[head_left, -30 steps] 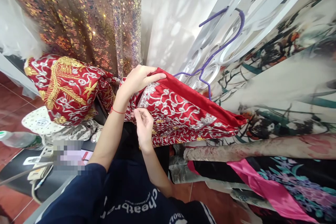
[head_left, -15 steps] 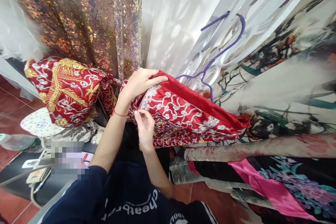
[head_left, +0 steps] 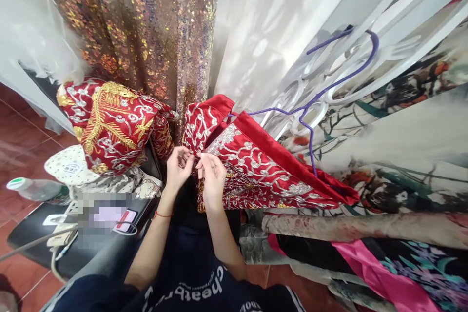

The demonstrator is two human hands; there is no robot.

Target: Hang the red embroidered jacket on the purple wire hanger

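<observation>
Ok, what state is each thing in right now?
Left hand: fingertips pinched at the garment's front, right by the other hand's.
Right hand: also pinched; what lies between the fingertips is too small to tell.
Garment: on the hanger, neck opening parted.
Hanger: hooked onto the white rack.
Bottle: capped.
Sequin cloth: hanging in folds.

Two hands, one hanger
</observation>
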